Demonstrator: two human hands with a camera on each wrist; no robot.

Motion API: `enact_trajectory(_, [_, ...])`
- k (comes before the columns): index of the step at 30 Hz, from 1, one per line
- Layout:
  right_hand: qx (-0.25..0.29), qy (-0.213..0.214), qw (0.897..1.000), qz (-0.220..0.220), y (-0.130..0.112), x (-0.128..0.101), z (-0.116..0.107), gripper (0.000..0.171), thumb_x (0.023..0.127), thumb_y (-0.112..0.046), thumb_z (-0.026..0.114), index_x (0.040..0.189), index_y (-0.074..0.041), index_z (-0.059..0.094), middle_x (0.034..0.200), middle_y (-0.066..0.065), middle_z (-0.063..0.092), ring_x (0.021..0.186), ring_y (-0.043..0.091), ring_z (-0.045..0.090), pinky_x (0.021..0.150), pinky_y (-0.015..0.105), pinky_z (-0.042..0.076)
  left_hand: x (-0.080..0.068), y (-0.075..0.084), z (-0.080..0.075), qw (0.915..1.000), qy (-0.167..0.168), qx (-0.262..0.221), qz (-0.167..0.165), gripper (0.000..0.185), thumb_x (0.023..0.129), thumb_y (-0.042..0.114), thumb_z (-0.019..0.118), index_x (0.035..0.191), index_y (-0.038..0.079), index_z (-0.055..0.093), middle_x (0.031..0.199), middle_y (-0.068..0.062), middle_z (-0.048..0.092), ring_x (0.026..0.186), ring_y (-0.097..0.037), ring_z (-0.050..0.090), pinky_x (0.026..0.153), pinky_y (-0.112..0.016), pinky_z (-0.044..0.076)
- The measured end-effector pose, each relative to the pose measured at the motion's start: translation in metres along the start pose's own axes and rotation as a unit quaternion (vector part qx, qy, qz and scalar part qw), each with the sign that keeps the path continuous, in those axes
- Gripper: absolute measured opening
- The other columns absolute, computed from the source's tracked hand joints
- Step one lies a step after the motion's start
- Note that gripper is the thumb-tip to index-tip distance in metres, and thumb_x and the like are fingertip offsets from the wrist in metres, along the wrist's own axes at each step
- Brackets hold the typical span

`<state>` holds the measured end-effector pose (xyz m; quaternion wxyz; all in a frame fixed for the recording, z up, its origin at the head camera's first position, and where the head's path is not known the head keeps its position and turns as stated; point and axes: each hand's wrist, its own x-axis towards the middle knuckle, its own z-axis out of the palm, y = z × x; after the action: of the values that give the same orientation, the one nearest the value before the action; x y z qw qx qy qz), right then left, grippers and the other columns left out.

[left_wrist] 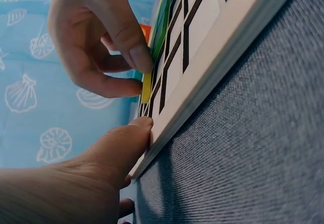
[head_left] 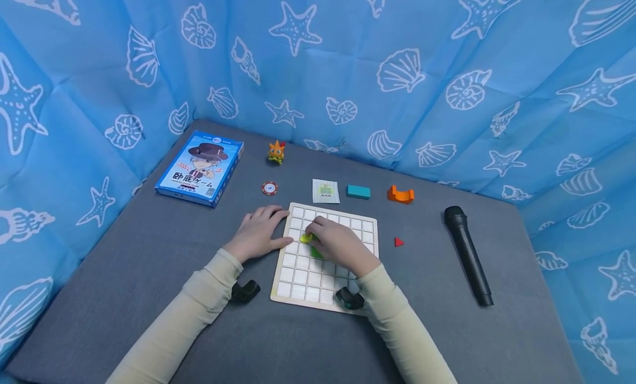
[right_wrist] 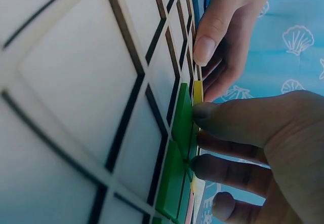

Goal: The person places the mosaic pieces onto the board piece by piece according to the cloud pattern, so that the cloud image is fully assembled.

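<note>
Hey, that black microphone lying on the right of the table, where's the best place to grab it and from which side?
Grip the microphone around its long straight handle, near the middle, coming down from above. It lies flat on the table with bare space on both sides, so fingers can close across its width; the head is bulkier.

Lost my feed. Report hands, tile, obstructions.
Right hand pinches yellow tile on grid board, beside green tile. Left hand open, steadying the board's edge. Nothing in the way.

I see a blue game box (head_left: 200,168) far left; a black microphone (head_left: 468,255) right; an orange block (head_left: 400,195) behind.
</note>
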<state>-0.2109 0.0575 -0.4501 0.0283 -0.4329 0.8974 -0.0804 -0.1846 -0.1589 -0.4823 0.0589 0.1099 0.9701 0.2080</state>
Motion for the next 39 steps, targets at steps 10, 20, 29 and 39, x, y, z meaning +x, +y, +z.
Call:
enact_trajectory(10, [-0.02, 0.003, 1.0, -0.007, -0.003, 0.0, 0.002, 0.024, 0.092, -0.018, 0.065, 0.116, -0.014, 0.066, 0.109, 0.0, 0.062, 0.092, 0.01, 0.063, 0.079, 0.029, 0.053, -0.004, 0.003, 0.0, 0.9997, -0.017, 0.002, -0.018, 0.073, 0.091, 0.055, 0.057, 0.148, 0.013, 0.037, 0.155, -0.014, 0.029, 0.144, -0.036, 0.019, 0.111, -0.065, 0.012])
enact_trajectory(20, [-0.032, 0.012, 0.999, -0.018, -0.003, 0.0, 0.002, 0.024, 0.091, -0.018, 0.067, 0.114, -0.014, 0.068, 0.105, 0.001, 0.063, 0.089, 0.01, 0.063, 0.077, 0.027, 0.053, -0.004, 0.004, -0.003, 0.9995, -0.022, 0.009, -0.018, 0.072, 0.091, 0.055, 0.056, 0.148, 0.015, 0.038, 0.155, -0.014, 0.028, 0.144, -0.037, 0.02, 0.109, -0.066, 0.015])
enact_trajectory(29, [-0.028, 0.004, 1.0, -0.008, -0.005, -0.004, 0.001, 0.023, 0.091, -0.019, 0.067, 0.114, -0.015, 0.068, 0.106, 0.0, 0.062, 0.085, 0.008, 0.062, 0.076, 0.026, 0.053, -0.004, 0.006, -0.001, 0.9987, -0.036, 0.026, -0.022, 0.072, 0.093, 0.055, 0.052, 0.149, 0.015, 0.035, 0.156, -0.013, 0.026, 0.145, -0.035, 0.018, 0.11, -0.065, 0.015])
enact_trajectory(39, [0.009, 0.031, 0.999, 0.017, 0.011, -0.029, -0.013, 0.022, 0.091, -0.018, 0.065, 0.113, -0.014, 0.066, 0.107, 0.0, 0.061, 0.085, 0.01, 0.06, 0.076, 0.028, 0.053, -0.005, 0.004, -0.004, 0.9994, -0.026, 0.018, -0.014, 0.071, 0.092, 0.055, 0.054, 0.148, 0.016, 0.037, 0.156, -0.013, 0.027, 0.144, -0.036, 0.021, 0.11, -0.065, 0.017])
